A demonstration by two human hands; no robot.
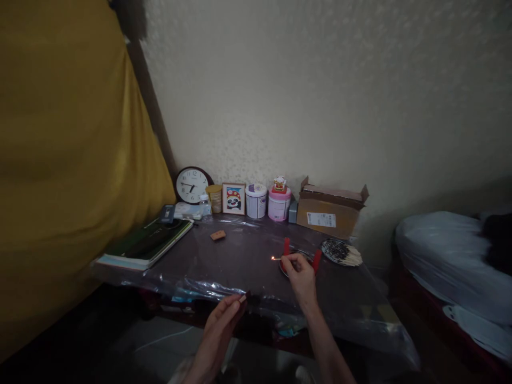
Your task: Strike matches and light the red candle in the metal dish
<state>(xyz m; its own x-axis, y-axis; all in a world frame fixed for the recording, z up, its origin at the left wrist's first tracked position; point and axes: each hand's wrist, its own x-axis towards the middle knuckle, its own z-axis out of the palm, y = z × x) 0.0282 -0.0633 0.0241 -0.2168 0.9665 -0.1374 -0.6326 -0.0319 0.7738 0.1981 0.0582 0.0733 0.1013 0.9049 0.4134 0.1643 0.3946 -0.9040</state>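
My right hand pinches a burning match between thumb and fingers, its small flame pointing left. Behind that hand lies a round dark plate, partly hidden. One red candle stands upright near the plate's back; another red candle leans slightly at its right. Lower and nearer to me, my left hand is closed on a small matchbox, of which only a dark edge and a pale side show. To the right, a plate carries blackened matchsticks and pale, unburnt matches.
A small brown block lies mid-table. Books are at the left, near a yellow curtain. Along the wall stand a clock, a panda picture, a white tub, a pink tub and a cardboard box.
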